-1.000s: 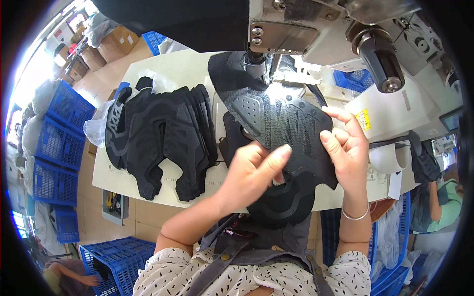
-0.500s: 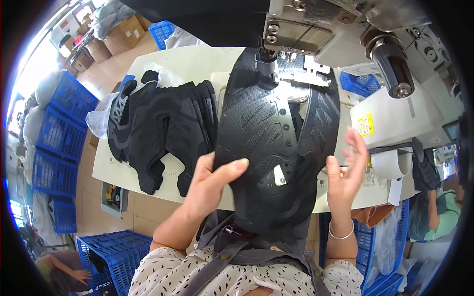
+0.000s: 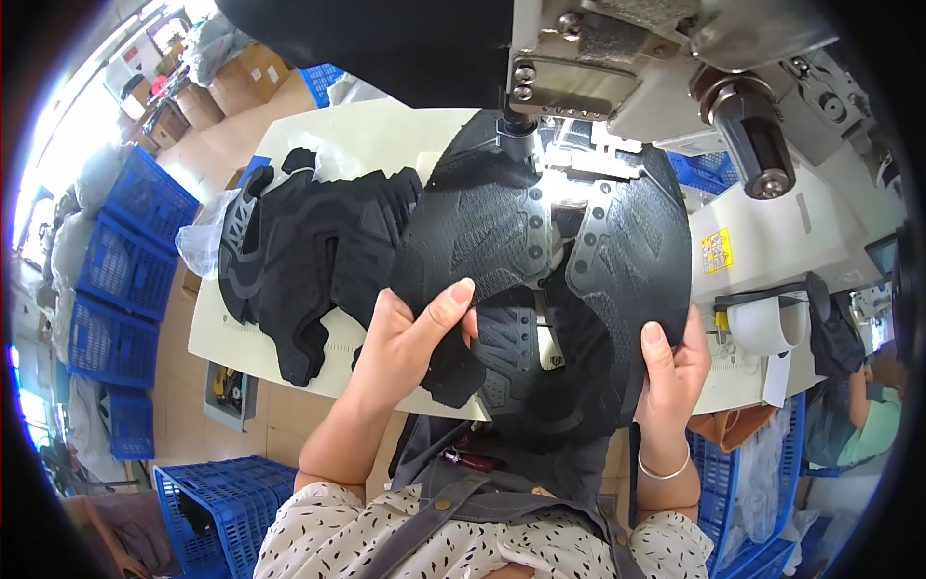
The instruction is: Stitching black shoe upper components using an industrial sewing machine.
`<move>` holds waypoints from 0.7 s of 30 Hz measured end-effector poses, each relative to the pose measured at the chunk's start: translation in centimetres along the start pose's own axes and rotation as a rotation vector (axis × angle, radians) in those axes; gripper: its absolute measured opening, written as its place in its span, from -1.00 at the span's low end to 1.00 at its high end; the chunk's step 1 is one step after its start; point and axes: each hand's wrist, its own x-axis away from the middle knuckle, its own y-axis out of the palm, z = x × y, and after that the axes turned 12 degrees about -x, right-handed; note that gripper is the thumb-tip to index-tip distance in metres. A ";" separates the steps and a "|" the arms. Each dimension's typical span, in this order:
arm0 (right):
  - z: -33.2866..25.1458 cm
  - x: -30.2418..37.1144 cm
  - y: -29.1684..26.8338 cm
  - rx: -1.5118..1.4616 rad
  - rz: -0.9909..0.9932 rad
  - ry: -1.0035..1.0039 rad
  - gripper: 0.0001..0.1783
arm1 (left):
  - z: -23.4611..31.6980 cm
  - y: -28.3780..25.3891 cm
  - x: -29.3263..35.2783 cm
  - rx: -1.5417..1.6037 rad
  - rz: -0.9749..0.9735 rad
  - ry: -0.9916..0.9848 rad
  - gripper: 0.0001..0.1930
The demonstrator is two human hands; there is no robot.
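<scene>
Black shoe upper (image 3: 637, 232) lies partly beneath the sewing machine head (image 3: 579, 82) on the pale table (image 3: 386, 130); left hand (image 3: 405, 333) pinches its left edge between thumb and fingers, right hand (image 3: 672, 367) its right edge, thumb on top; stacked uppers (image 3: 294, 241) lie leftward

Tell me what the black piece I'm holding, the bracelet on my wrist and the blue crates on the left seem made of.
Black piece: perhaps synthetic leather or coated fabric, judging by its textured, sheeny surface; I can't tell which. Bracelet: probably polished metal, being silvery and shiny. Blue crates: likely moulded plastic, evenly coloured, with regular openings in the walls.
</scene>
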 end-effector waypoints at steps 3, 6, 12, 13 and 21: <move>-0.1 -1.2 0.3 -0.007 0.000 0.008 -0.58 | 0.0 -0.4 -1.0 -0.052 0.021 0.019 -0.74; 0.2 -2.3 0.4 -0.022 -0.012 -0.003 -0.59 | 0.5 -0.3 -2.0 -0.031 0.036 -0.021 -0.71; 0.7 -4.7 -0.1 -0.120 -0.029 -0.003 -0.65 | 0.9 -0.4 -3.8 -0.029 0.014 0.109 -0.68; 0.9 -4.9 -0.2 -0.124 -0.034 -0.005 -0.65 | 0.8 -0.7 -4.1 -0.027 0.005 0.063 -0.68; 1.0 -5.6 0.0 -0.128 -0.043 -0.001 -0.66 | 1.1 -1.0 -4.9 -0.010 -0.009 0.002 -0.70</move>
